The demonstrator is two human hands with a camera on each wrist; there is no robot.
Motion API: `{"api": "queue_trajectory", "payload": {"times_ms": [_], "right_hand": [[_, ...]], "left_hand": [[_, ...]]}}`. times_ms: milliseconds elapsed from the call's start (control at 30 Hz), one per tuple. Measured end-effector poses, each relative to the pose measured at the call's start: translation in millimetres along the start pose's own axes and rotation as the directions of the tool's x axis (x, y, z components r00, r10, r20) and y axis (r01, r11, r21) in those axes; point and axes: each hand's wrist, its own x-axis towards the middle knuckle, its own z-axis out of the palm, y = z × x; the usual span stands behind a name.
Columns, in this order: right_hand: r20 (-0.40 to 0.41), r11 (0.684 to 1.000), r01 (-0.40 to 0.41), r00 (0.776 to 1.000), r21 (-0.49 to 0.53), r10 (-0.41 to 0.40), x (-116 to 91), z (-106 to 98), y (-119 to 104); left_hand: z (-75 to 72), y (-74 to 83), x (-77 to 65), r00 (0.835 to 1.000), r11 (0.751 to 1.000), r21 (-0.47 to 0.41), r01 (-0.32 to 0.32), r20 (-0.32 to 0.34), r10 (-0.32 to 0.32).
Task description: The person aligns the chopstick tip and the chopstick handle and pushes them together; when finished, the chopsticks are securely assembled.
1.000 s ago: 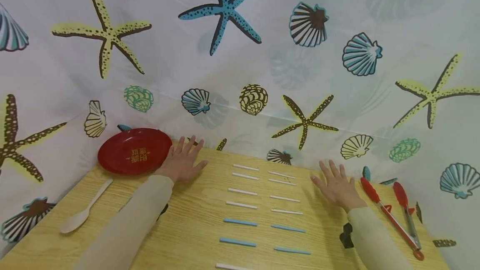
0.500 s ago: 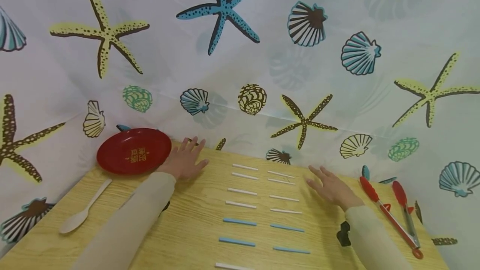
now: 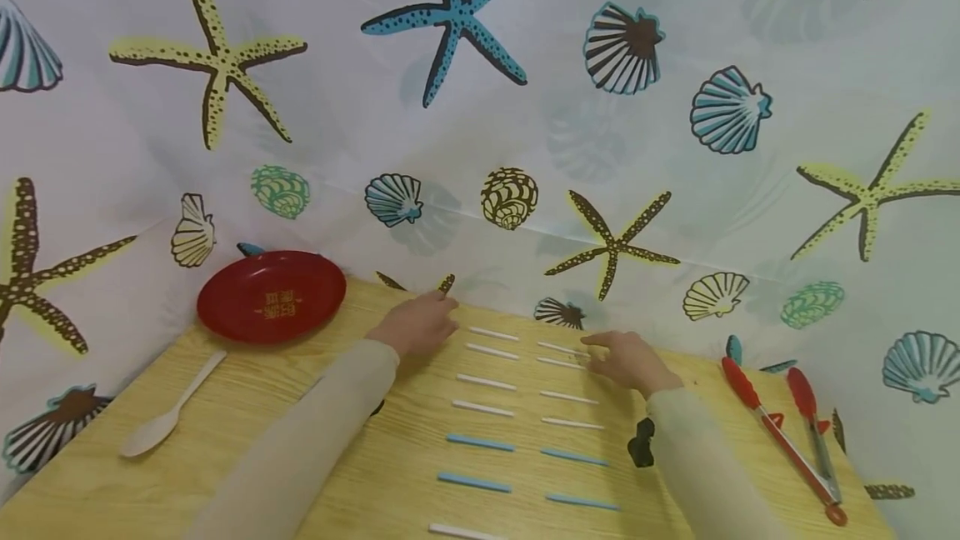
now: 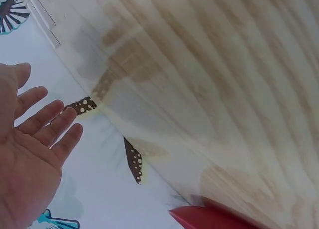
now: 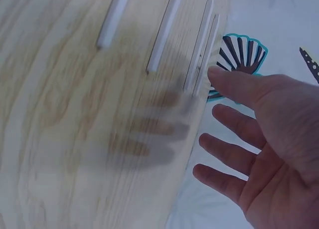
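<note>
Two columns of thin sticks, white and blue, lie across the wooden table (image 3: pixel 360 457). My left hand (image 3: pixel 416 325) hovers left of the farthest white stick (image 3: pixel 493 333) in the left column, near the table's back edge. In the left wrist view that hand (image 4: pixel 35 149) has loosely extended fingers and holds nothing. My right hand (image 3: pixel 633 361) is at the right end of the farthest white stick (image 3: pixel 558 348) in the right column. The right wrist view shows the hand (image 5: pixel 269 134) with relaxed, parted fingers and nothing in its grasp; the thumb overlaps the stick's end.
At the back left stands a red oval plate (image 3: pixel 255 298), with a pale spoon (image 3: pixel 161 432) in front of it. Two red-tipped tongs (image 3: pixel 787 440) lie along the right side. A cloth (image 3: pixel 480 132) printed with shells and starfish hangs behind the table.
Both hands have moved inward toward the farthest sticks: the left hand to the right, away from the plate, and the right hand to the left. The sticks have stayed where they were.
</note>
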Motion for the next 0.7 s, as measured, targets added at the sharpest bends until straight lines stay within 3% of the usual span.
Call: {"api": "queue_trajectory", "payload": {"times_ms": [167, 367, 567, 700], "right_hand": [[-0.026, 1.0, -0.027, 0.999, -0.005, 0.026, 15, 5, -10], [-0.073, 1.0, -0.016, 0.997, -0.004, 0.016, 25, 9, -21], [-0.107, 1.0, -0.007, 0.994, 0.0, 0.007, 35, 14, -28], [-0.123, 1.0, -0.013, 0.992, -0.014, 0.012, 40, 19, -31]], "left_hand": [[-3.1, 13.4, 10.9, 0.996, 0.994, 0.09, -0.063, -0.053, 0.067], [-5.4, 35.5, 24.1, 0.994, 0.983, 0.154, -0.098, -0.032, 0.104], [3.5, 41.9, 35.2, 0.994, 0.986, 0.128, -0.104, -0.016, 0.107], [11.0, 38.9, 38.6, 0.997, 0.995, 0.061, -0.075, -0.02, 0.076]]}}
